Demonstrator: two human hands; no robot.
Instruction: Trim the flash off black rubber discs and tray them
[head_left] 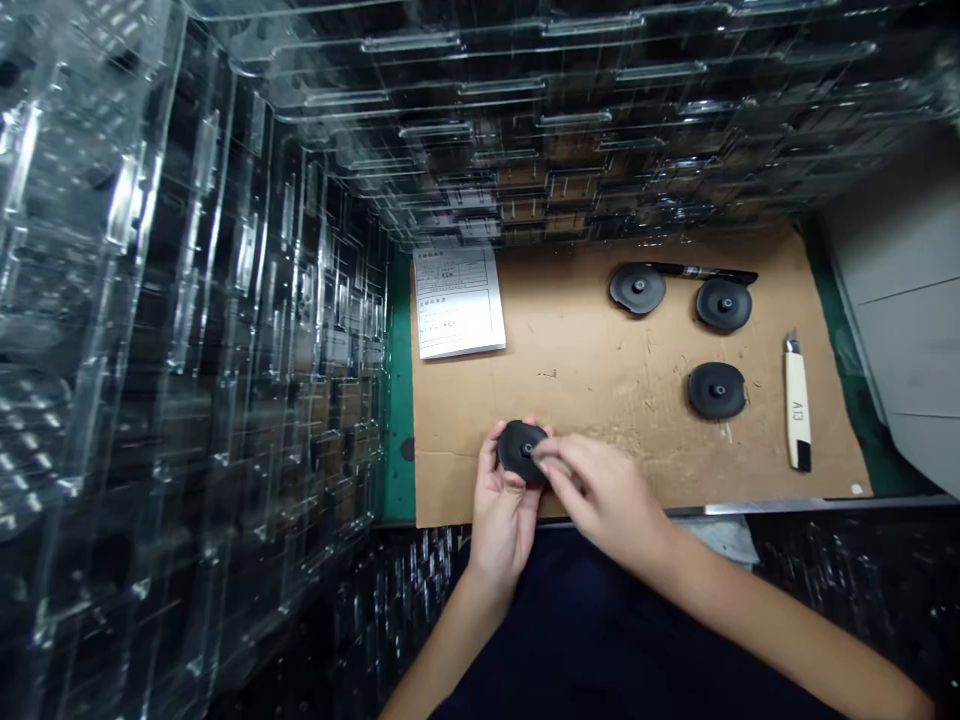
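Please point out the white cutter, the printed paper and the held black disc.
White cutter [798, 405], head view: middle of handle.
Printed paper [460, 303], head view: its printed face.
Held black disc [515, 448], head view: face beside hub.

Four black, round discs with raised centre hubs [511, 448] are showing: one at the lower centre, three right of centre. One bare left hand [502, 510] and one bare right hand [609, 490] are meeting at the lower centre. One slim black pen [694, 271] and one cream, black-ended utility knife [797, 400] are lying toward the right. One white printed paper form [459, 305] is resting left of centre on one brown cardboard sheet [574, 385]. Clear plastic trays [292, 290], too overlapped for counting, are filling the left and top.
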